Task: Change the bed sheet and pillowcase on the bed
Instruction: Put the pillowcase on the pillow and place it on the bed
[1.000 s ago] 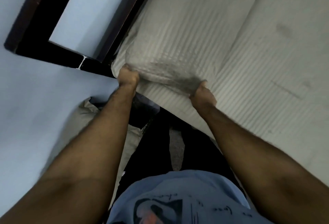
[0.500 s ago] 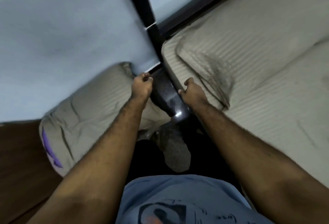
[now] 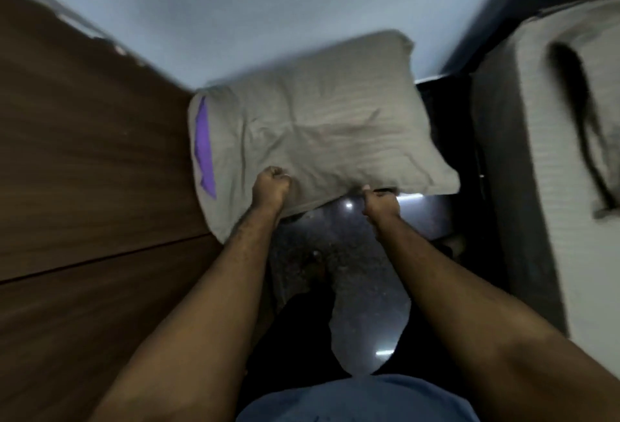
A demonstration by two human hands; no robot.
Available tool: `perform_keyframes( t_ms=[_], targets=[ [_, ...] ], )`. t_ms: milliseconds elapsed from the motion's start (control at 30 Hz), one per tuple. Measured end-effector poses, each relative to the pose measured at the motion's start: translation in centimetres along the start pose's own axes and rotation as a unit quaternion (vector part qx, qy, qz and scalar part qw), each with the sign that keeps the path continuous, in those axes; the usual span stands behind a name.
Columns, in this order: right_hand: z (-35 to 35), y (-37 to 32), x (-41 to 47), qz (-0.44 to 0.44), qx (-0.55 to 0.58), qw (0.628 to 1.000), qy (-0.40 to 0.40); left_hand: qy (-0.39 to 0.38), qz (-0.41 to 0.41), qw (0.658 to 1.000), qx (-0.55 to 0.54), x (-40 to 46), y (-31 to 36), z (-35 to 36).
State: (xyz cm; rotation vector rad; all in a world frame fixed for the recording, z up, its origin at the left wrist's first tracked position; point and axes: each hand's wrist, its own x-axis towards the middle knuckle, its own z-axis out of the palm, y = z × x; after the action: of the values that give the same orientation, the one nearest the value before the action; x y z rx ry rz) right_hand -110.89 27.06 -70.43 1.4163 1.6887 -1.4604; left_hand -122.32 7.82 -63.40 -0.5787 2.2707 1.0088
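A beige striped pillow [image 3: 318,133] in its pillowcase leans against the pale wall beside the bed, with a purple inner pillow [image 3: 204,149] showing at its open left end. My left hand [image 3: 271,186] grips the pillow's lower edge with curled fingers. My right hand [image 3: 380,201] grips the same edge further right. The bed [image 3: 523,159] with its beige striped sheet lies at the right. A second pillow [image 3: 597,126] rests on it.
A brown wooden panel [image 3: 84,159] fills the left side. The dark speckled floor [image 3: 355,270] lies between the panel and the bed. The dark bed frame [image 3: 449,112] stands behind the held pillow's right end. The whole view is blurred by motion.
My hands let go of the pillow on the bed and swung left. They now grip the lower edge of the other pillow by the wall. The view turned left too.
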Motion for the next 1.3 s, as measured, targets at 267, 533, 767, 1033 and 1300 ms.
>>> perform_keyframes(
  t_ms=[267,533,767,1033,1300],
  targets=[
    [17.8,-2.5,-2.6,0.076,0.230,0.958,-0.154,0.032,-0.018,0.999,-0.026,3.6,-9.4,-8.3],
    [15.8,-8.1,-2.8,0.054,0.301,0.949,-0.073,0.000,0.110,0.993,0.049,2.6,-10.4,-8.4],
    [9.1,-13.0,-9.5,-0.150,0.282,0.947,-0.043,0.085,0.211,0.941,0.250,-2.4,-6.0,-7.3],
    [-4.3,-20.5,-21.2,-0.373,0.265,0.888,0.054,0.335,0.473,0.775,0.252,-10.8,6.7,-10.9],
    [-20.4,-24.0,-29.2,-0.569,0.123,0.800,0.145,0.289,0.557,0.769,0.125,-23.7,28.0,-8.4]
  ],
)
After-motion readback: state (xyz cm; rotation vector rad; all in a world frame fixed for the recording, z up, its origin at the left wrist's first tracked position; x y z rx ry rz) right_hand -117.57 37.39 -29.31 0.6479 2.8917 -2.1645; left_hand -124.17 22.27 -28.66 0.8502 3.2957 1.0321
